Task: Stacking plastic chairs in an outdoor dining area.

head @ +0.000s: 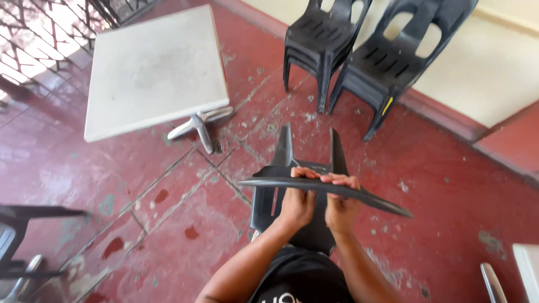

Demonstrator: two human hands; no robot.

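Carried black chair (303,191): seat mostly hidden behind its top rail & both hands. Left hand (296,205) & right hand (341,207) palms not visible. Chair at left (22,241) and white tabletop corner (528,269) cut by frame edges.

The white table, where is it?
In the head view, the white table stands upper left on the red floor, left of the stacked black chairs.

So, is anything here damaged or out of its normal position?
Yes. The black plastic chair is off the floor, tipped with its legs pointing away, gripped by the left hand and right hand. The red floor has worn, chipped paint.
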